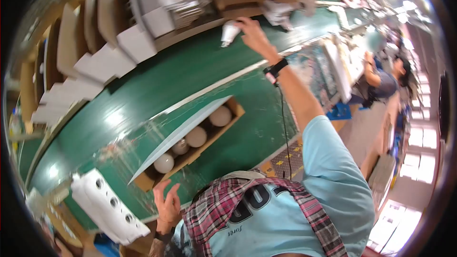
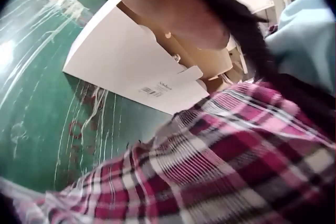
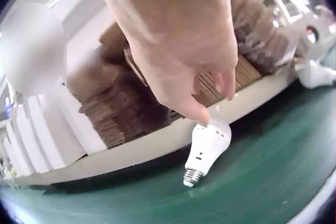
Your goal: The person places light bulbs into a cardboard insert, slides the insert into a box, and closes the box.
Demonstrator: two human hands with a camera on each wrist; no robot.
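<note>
Lower centre, the left hand (image 1: 167, 204) is empty, fingers loosely bent, beside the open box (image 1: 167, 141). Upper centre, the right hand (image 1: 255, 37) touches the bulb (image 1: 229, 33); whether gripping, I cannot tell. Its long axis slants steeply, base pointing down-left.

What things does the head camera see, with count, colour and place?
Open box: one, white and brown, centre.
Boxed bulbs: four visible, whitish, inside.
Separate bulb: one, white, upper middle.
Work surfaces: two strips, green, centre.
Holed block: one, white, lower left.
Cartons: several, white and brown, upper left.
Cardboard pieces: several, brown, upper middle.
Blurred items: count unclear, whitish, upper right.
Other people: at least one, dark top, far right.
Shirt: one, light blue, lower right.
Plaid garment: one, pink, bottom.
Left hand: one, bare, near the box.
Right hand: one, bare, pinching the separate bulb.
</note>
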